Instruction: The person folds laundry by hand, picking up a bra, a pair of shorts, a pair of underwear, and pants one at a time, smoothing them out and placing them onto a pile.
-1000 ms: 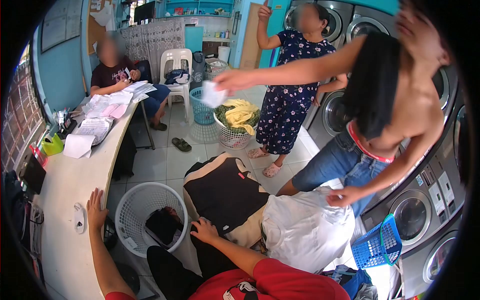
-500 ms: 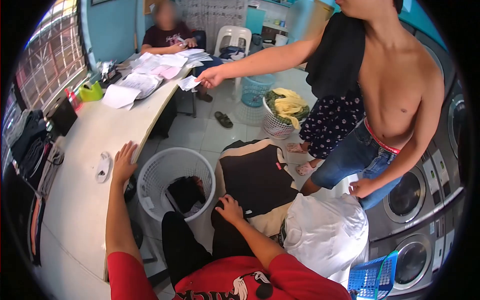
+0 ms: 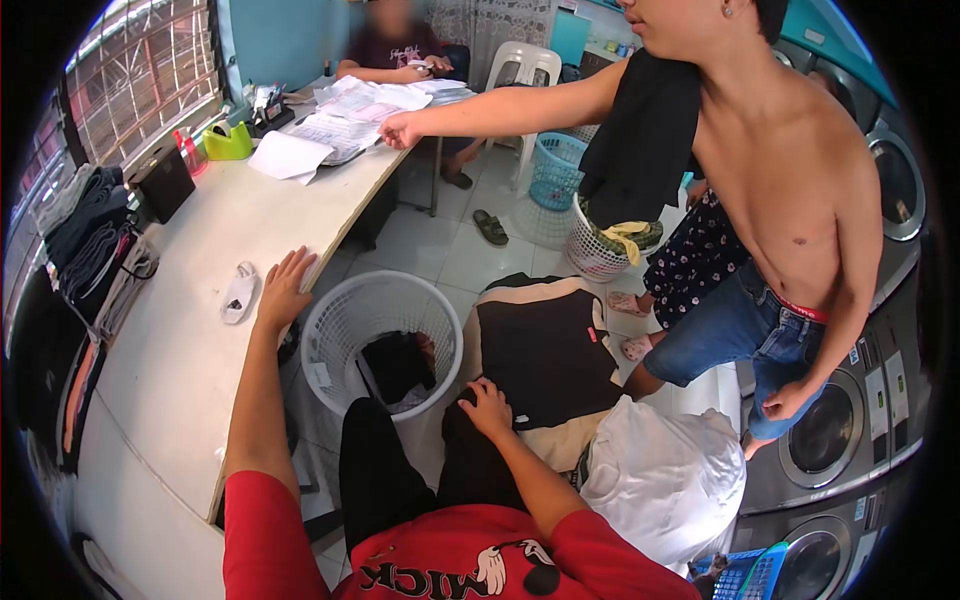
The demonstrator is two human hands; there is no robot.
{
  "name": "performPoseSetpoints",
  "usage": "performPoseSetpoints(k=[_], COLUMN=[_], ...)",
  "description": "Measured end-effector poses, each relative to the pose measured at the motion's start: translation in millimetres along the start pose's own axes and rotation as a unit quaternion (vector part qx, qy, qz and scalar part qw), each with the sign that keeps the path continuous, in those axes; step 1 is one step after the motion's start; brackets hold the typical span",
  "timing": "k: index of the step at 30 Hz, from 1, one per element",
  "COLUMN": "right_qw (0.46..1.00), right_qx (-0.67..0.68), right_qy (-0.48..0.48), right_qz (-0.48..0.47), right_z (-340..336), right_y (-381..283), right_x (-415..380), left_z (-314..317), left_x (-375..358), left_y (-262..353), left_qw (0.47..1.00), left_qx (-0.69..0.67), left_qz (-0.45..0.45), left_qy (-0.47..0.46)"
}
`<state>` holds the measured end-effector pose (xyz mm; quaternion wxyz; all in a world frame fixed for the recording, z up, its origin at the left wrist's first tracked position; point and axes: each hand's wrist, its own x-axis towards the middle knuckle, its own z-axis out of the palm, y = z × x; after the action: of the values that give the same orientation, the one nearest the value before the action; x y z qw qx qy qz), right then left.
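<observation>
My left hand (image 3: 287, 287) lies flat on the edge of the long white table (image 3: 190, 370), fingers apart, holding nothing. Just left of it is a small white strap-like bundle (image 3: 239, 292). My right hand (image 3: 487, 408) rests on my knee with its fingers spread. Between the table and my legs stands a white laundry basket (image 3: 312, 345) with some dark cloth (image 3: 398, 366) at its bottom. To the right of that hand lies a folded dark garment with beige edges (image 3: 540, 345). A heaped white garment (image 3: 660, 485) is nearer me on the right.
A shirtless person (image 3: 790, 190) stands at right, one arm stretched over the table's far end to the papers (image 3: 345, 130). Another person (image 3: 400, 50) sits behind them. Folded clothes (image 3: 95, 250) are stacked at left. Washing machines (image 3: 825, 430) line the right side; a blue basket (image 3: 750, 575) sits below.
The view has shifted, so most things appear farther right. The standing person's outstretched hand has moved to the papers; their other hand has left the white garment. My hands stay in place.
</observation>
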<state>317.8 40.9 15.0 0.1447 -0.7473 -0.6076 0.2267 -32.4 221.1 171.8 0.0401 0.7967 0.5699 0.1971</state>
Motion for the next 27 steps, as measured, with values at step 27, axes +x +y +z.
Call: performPoseSetpoints(k=[27], right_qw=[1.0], right_qx=[0.011], right_qy=[-0.016], right_qz=[0.006], right_z=[2.0], right_y=[5.1], right_x=[2.0], left_z=[-1.0], left_x=[-0.3], left_y=[4.2], left_qw=[1.0], left_qx=[0.006], left_qz=[-0.018], left_qy=[-0.017])
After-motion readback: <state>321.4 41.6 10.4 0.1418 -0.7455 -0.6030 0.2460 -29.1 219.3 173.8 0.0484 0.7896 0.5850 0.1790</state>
